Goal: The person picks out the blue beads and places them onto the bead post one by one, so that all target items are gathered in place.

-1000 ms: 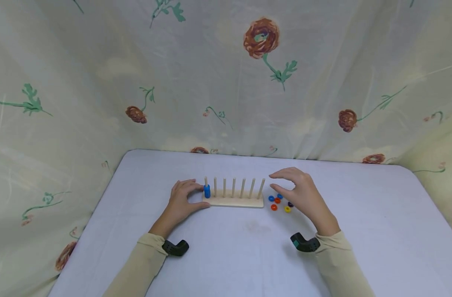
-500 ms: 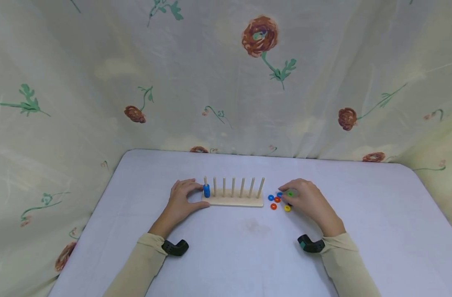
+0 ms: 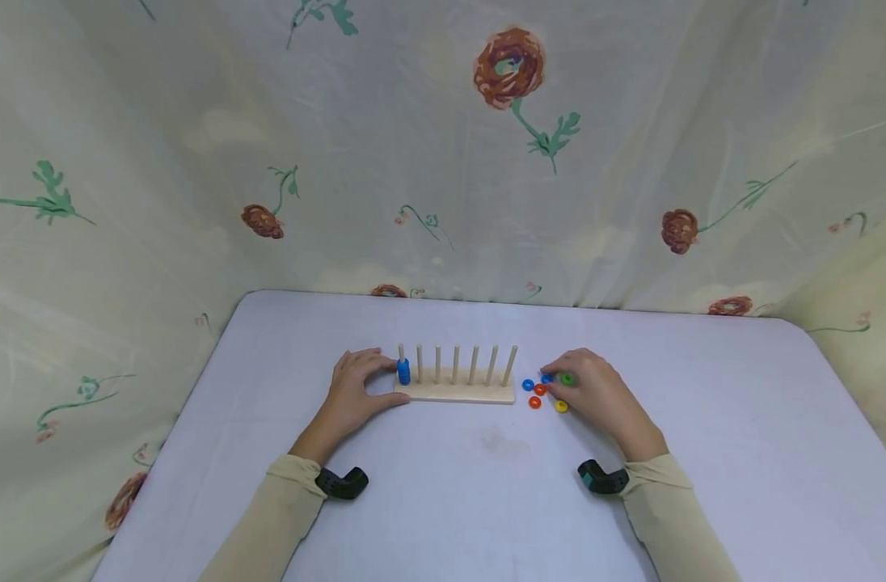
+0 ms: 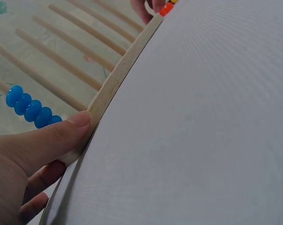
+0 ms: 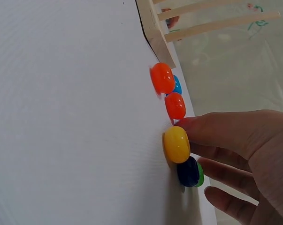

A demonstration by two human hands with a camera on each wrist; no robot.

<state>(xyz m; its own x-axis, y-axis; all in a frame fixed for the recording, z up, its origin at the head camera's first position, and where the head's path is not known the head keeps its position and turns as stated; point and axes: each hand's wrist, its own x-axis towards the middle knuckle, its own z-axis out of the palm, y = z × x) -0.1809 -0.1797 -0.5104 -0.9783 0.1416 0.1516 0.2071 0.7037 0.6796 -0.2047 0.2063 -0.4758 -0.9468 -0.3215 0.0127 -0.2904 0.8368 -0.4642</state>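
A wooden peg rack (image 3: 457, 394) with a row of upright pegs stands mid-table. Several blue beads (image 4: 32, 110) are stacked on its leftmost peg; the other pegs are bare. My left hand (image 3: 353, 398) grips the rack's left end, thumb along the front edge of the base. Right of the rack, my right hand (image 3: 592, 388) has thumb and forefinger at a blue bead (image 3: 547, 378), pinching it where it lies among loose beads. In the right wrist view the hand hides that bead. A yellow bead (image 5: 177, 145) stands in front of the thumb there.
Near the right hand lie two orange-red beads (image 3: 534, 402), another blue bead (image 3: 528, 385), a green bead (image 3: 568, 378) and a dark blue bead (image 5: 188, 172). The white table (image 3: 443, 501) backs onto a flowered curtain (image 3: 385, 162).
My right hand has come down to the loose beads, its thumb and forefinger closing in on a blue bead. The left hand and the rack stay in place.
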